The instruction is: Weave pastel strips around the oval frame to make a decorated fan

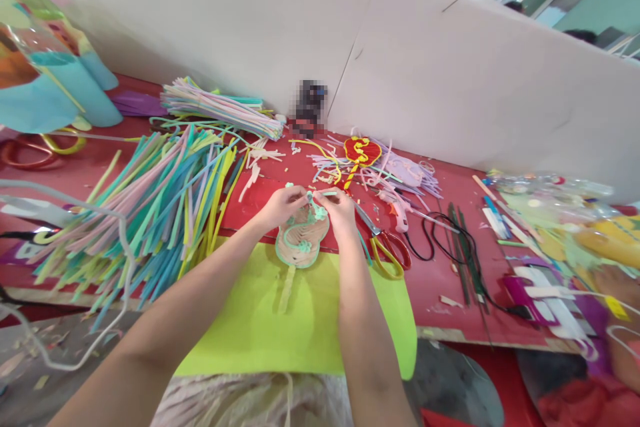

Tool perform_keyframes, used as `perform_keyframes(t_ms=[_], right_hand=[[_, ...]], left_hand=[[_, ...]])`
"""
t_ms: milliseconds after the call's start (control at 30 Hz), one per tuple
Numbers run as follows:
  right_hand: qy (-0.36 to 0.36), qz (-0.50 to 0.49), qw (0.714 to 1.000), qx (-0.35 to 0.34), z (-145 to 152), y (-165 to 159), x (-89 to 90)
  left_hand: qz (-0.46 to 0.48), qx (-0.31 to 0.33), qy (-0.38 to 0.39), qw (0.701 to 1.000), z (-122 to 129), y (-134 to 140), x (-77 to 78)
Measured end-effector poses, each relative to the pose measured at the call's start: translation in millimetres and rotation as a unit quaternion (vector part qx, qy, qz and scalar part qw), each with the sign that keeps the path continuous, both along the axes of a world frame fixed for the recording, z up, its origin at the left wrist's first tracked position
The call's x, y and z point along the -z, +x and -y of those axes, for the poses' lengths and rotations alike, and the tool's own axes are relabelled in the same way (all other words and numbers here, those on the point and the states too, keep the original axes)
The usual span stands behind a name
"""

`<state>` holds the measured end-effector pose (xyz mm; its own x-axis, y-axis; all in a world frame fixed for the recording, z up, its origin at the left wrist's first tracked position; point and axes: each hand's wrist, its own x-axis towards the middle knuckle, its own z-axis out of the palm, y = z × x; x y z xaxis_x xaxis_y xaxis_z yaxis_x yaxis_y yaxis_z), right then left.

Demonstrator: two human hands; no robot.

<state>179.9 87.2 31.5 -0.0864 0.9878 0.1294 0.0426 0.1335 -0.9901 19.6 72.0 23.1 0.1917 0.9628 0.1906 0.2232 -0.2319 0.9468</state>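
Observation:
A fan-shaped craft piece (pixel 300 240), beige with mint-green edging, curls and small flowers, lies on the yellow-green sheet with its pale handle toward me. Over its top edge, my left hand (pixel 285 205) and my right hand (pixel 337 207) meet with pinched fingers. Between the fingertips is a short mint-green pipe cleaner (pixel 327 193), its end sticking out past my right fingers. Part of it is hidden by the fingers. To the right of my right hand lie scissors (pixel 387 253) with red and yellow handles.
A big heap of pastel pipe cleaners (pixel 165 207) spreads at left, with a bundle (pixel 225 110) behind. A red and yellow fan (pixel 363 152), a pink glue gun (pixel 397 210) and black cable lie right of centre. A white cord (pixel 127 260) loops at left. Another person's arm (pixel 620 287) is far right.

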Motion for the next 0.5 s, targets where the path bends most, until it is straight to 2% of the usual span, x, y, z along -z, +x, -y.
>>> perform_keyframes(t_ms=[167, 500], right_hand=[[0.032, 0.059, 0.998, 0.021, 1, 0, -3.5], [0.021, 0.048, 0.999, 0.012, -3, 3, 2.4]], left_hand=[[-0.022, -0.023, -0.013, 0.999, -1, 0, 2.9], [0.005, 0.014, -0.012, 1.000, 2, 3, -7.2]])
